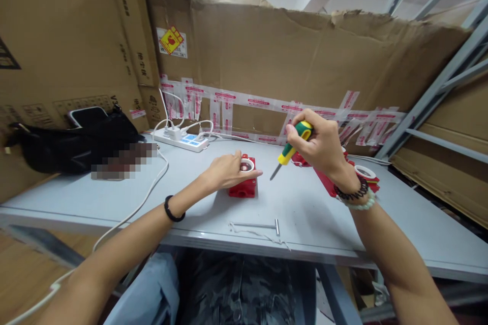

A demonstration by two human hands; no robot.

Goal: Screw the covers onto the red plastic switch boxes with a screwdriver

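My left hand (226, 170) rests on a small red box (243, 190) with a white ring on its top, thumb stretched along the near side and fingers over the far side. Part of the box is hidden under the hand. In my right hand (322, 139) is a green and yellow screwdriver (293, 144), its blade slanting down to the left. The tip is in the air to the right of the box, apart from it. Nearer the table's front edge lies a T-shaped metal tool (257, 225), beside a thin pale strand.
More red parts, one with a white ring (365, 171), sit behind my right wrist. A white power strip (183, 139) with plugs and cables is at the back left. A black bag (84, 137) holding a phone lies further left. Cardboard walls (267, 51) enclose the table (198, 208).
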